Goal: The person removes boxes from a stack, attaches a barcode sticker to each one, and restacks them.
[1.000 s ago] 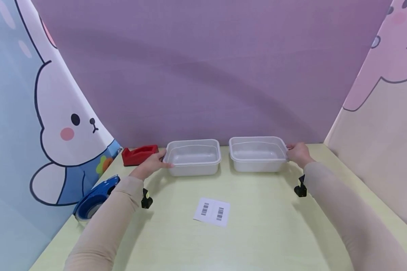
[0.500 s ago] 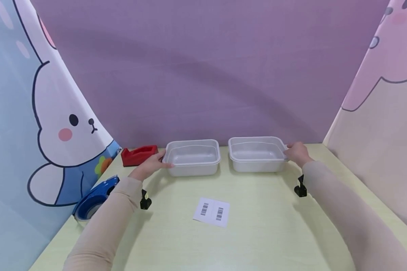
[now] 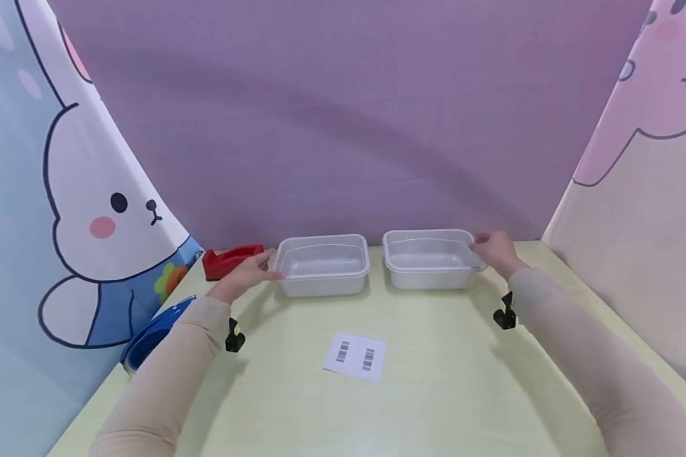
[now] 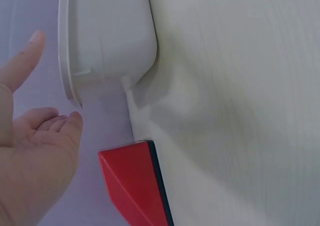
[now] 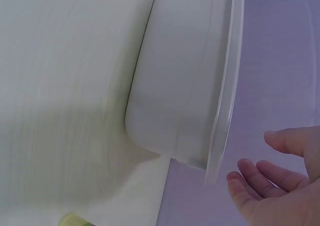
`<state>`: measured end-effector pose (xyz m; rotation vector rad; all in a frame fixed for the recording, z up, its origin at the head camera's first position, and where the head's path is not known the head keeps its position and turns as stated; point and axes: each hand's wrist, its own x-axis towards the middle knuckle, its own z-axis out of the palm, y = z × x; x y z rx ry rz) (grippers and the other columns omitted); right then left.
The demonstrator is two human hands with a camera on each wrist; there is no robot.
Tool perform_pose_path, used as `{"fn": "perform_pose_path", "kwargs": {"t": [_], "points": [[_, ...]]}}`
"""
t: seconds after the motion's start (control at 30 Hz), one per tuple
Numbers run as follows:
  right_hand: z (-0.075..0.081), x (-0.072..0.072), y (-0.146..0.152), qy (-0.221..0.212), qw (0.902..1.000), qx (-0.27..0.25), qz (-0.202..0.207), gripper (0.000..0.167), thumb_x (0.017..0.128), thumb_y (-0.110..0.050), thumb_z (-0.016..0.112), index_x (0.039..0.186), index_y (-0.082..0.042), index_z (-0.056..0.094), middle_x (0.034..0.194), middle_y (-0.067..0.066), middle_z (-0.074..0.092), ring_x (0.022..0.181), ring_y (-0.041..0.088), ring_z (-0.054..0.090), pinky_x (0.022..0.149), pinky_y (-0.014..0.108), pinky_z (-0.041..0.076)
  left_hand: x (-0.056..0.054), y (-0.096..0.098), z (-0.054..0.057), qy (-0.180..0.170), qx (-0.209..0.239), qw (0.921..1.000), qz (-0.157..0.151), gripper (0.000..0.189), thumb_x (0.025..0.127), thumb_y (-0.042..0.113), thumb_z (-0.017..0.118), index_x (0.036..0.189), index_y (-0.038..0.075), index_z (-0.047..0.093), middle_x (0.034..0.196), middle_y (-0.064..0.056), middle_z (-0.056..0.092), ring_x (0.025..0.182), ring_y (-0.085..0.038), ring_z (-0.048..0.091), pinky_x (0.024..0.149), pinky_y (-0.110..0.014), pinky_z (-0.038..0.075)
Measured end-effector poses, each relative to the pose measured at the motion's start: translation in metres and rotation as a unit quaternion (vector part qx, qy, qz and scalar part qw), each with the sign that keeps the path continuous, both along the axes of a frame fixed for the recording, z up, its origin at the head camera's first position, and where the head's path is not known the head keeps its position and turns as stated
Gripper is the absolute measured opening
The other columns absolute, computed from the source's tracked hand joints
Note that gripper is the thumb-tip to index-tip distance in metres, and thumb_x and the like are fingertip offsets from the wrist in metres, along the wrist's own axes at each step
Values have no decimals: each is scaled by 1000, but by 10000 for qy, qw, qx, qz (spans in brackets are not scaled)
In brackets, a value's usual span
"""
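Note:
Two white plastic containers stand side by side at the back of the table, the left container and the right container. At the outer end of the left one is my left hand, its thumb spread from the fingers. In the left wrist view this hand shows a gap between the fingertips and the container rim. Beside the right container's outer end is my right hand. Its fingers are loosely bent in the right wrist view, just off the rim, and hold nothing.
Behind my left hand sits a red tape dispenser. A blue rounded object is partly hidden by my left sleeve. A white paper with two barcodes lies mid-table. A purple cloth wall rises behind the containers.
My left hand has drawn slightly left, off the left container's rim. My right hand has lifted a little and come off the right container's rim. Both containers stay in place.

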<state>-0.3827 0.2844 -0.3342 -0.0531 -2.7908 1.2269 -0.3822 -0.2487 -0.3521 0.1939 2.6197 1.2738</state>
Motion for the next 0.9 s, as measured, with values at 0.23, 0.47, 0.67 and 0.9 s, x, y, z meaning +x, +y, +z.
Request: {"fn": "perform_pose_path", "kwargs": {"t": [0.23, 0.47, 0.67, 0.9], "points": [[7, 6, -8, -10, 9995, -305, 62, 56, 96, -15, 50, 143, 11, 34, 138, 33, 47, 130, 44, 44, 109, 49, 40, 3, -2, 6, 147, -64, 9997, -208, 97, 89, 36, 70, 157, 17, 4, 164, -10, 6, 148, -37, 14, 115, -55, 29], [8, 9, -19, 235, 9985, -455, 212, 53, 94, -12, 55, 141, 8, 40, 134, 31, 52, 126, 42, 50, 106, 46, 43, 8, 3, 7, 349, -240, 9990, -158, 100, 84, 44, 72, 157, 20, 8, 163, -10, 11, 147, -38, 18, 113, -51, 33], [9, 13, -30, 486, 9973, -371, 394, 50, 94, -10, 57, 138, 10, 44, 130, 31, 55, 123, 42, 53, 107, 47, 42, 21, 19, 11, 835, -181, 9958, -334, 92, 84, 37, 74, 156, 19, 19, 162, -8, 20, 145, -35, 25, 112, -48, 35], [10, 21, -43, 696, 9951, -320, 624, 45, 94, -9, 58, 134, 9, 49, 124, 29, 60, 115, 39, 59, 88, 26, 52, 36, 39, 13, 1004, -57, 9913, -855, 83, 86, 26, 74, 154, 17, 27, 159, -8, 27, 142, -36, 33, 111, -47, 36]]}}
